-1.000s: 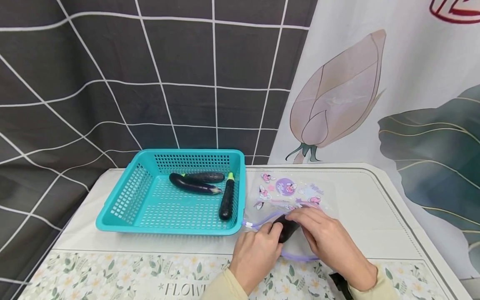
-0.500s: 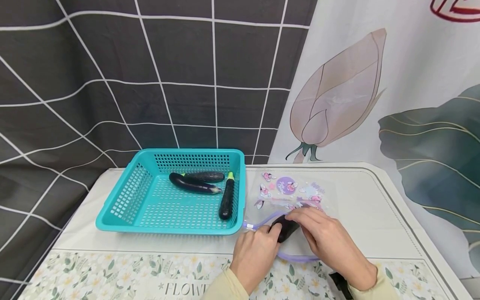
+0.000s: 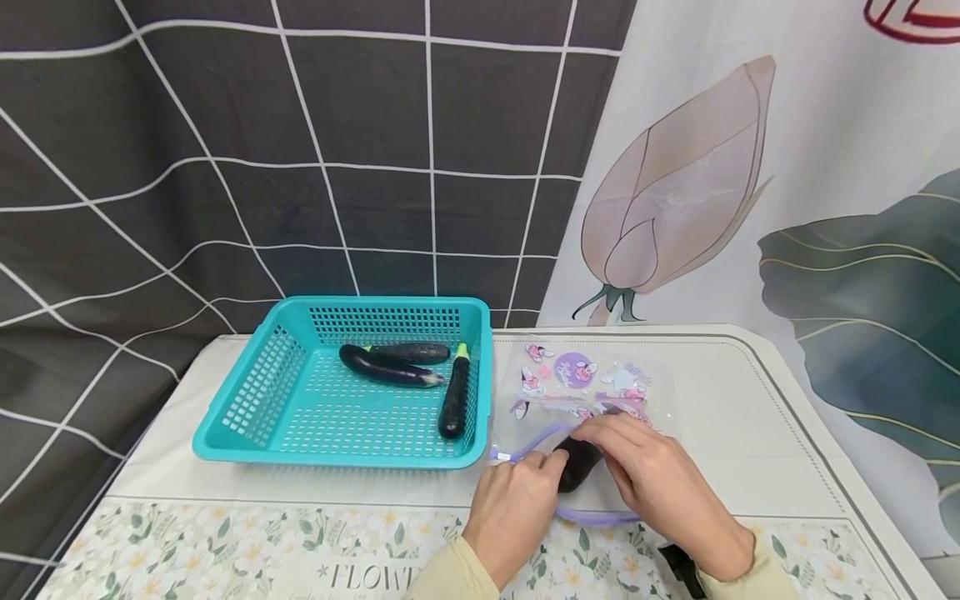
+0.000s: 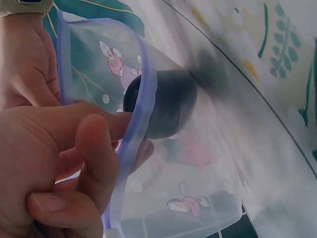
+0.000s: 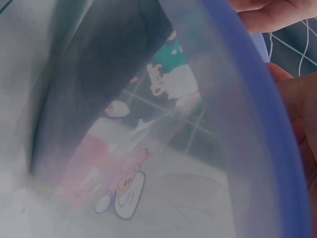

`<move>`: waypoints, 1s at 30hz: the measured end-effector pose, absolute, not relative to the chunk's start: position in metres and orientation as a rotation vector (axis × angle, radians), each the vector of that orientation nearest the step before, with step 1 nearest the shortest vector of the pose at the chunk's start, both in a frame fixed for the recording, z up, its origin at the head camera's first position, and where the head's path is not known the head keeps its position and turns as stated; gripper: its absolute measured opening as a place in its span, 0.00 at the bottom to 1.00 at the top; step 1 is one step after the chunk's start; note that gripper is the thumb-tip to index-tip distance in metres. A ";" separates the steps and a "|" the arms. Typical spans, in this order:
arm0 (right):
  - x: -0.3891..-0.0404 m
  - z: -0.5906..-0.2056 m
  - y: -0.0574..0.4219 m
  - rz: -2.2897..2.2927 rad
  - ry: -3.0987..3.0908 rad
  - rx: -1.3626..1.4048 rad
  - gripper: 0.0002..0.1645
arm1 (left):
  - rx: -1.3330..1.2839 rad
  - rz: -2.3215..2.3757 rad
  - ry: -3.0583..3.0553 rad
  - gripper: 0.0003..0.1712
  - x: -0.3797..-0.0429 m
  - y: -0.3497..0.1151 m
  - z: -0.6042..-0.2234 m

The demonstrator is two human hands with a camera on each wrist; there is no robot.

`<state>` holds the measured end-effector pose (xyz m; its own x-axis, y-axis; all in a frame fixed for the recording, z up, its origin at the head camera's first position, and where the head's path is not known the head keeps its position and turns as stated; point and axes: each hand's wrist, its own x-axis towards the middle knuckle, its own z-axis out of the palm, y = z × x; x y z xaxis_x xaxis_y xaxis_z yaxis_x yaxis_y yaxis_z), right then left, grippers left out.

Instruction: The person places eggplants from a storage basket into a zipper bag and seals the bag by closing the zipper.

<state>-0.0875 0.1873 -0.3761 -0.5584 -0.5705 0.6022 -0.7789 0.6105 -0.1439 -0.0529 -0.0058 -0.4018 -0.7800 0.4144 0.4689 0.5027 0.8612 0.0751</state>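
A clear zip bag with pink cartoon prints and a lilac zip rim lies on the table, its mouth spread toward me. A dark, glossy eggplant is partly inside the mouth; the left wrist view shows its rounded end through the plastic. My left hand grips the eggplant's near side with thumb and fingers at the rim. My right hand holds the upper edge of the bag's mouth, its fingers curved over the eggplant. The right wrist view is mostly filled by the bag and its lilac rim.
A turquoise perforated basket stands left of the bag, with its right wall close to the zip slider. In it lie a purple eggplant and two dark vegetables with green tips. A gridded dark curtain hangs behind the table.
My left hand has shifted slightly right along with the eggplant, whose visible end has turned a little. The bag's slider end has moved slightly toward me. The right hand stays in place.
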 end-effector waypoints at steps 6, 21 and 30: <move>-0.088 -0.376 0.188 0.563 -2.335 1.068 0.29 | -0.695 -0.278 -2.578 0.12 -0.053 -0.007 -0.401; -0.088 -0.377 0.189 0.565 -2.330 1.063 0.28 | -0.773 -0.364 -2.524 0.12 -0.047 -0.012 -0.392; -0.089 -0.377 0.189 0.556 -2.323 1.066 0.28 | -0.785 -0.405 -2.536 0.10 -0.048 -0.019 -0.388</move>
<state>-0.0891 0.1893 -0.3771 -0.5549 -0.5684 0.6075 -0.7818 0.6060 -0.1471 -0.0480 -0.0186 -0.3884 -0.7357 0.4575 0.4994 0.5902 0.7947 0.1415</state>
